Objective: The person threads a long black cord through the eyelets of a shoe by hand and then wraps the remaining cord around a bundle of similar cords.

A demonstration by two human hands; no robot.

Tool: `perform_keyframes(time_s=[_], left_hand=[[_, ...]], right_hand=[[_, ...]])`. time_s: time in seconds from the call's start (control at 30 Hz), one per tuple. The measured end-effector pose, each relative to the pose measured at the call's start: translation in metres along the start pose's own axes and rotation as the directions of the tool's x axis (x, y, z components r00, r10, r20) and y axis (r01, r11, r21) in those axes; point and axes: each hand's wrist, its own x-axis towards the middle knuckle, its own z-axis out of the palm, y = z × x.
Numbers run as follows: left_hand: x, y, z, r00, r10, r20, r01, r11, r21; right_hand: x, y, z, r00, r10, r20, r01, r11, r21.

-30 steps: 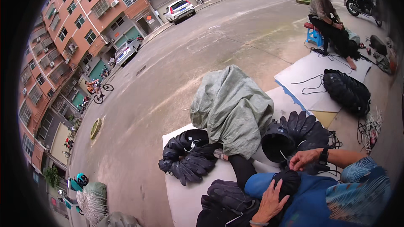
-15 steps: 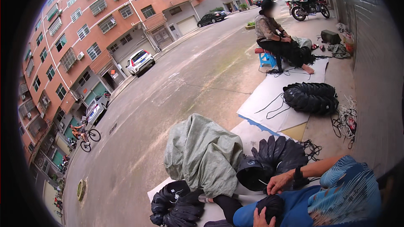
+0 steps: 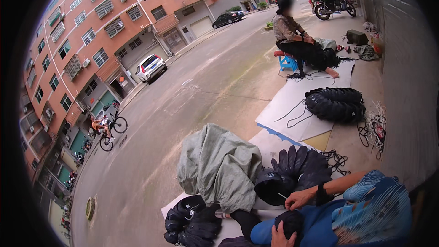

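My left hand [image 3: 281,237] comes in at the lower edge, its fingers closed around a dark, rounded fabric piece [image 3: 290,223] that looks like a cap. The piece rests against the blue cloth over my lap [image 3: 320,217]. Just above it, my right hand [image 3: 299,198], with a black band on the wrist, has its fingertips pinched together at the piece's upper edge; what they pinch is too small to make out. Close by the right hand lies a fanned stack of black caps [image 3: 304,169], with an open one [image 3: 270,187] at its near end.
A grey-green sack [image 3: 217,164] bulges beside my leg, with another black stack [image 3: 192,224] nearer. Ahead, a long black bundle [image 3: 336,104] lies by white sheeting [image 3: 297,114] and tangled cords [image 3: 377,128]. Farther off, a person [image 3: 297,41] sits on a blue stool [image 3: 287,61].
Both hands have shifted slightly leftward in the picture and stay at the dark piece. Across the road, the cyclist has moved rightward and up. My view has shifted a little.
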Motion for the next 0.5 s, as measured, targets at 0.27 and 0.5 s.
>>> perform_keyframes(time_s=[0.27,0.5], left_hand=[[0.01,0.007,-0.002,0.983,-0.143,0.115,0.14,0.99,0.036],[0.002,0.004,0.002,0.987,-0.156,0.044,0.15,0.982,0.112]], right_hand=[[-0.018,-0.01,-0.003,0.988,0.117,-0.103,-0.127,0.988,-0.089],[-0.003,-0.003,0.014,0.975,0.21,-0.073,-0.088,0.666,0.741]])
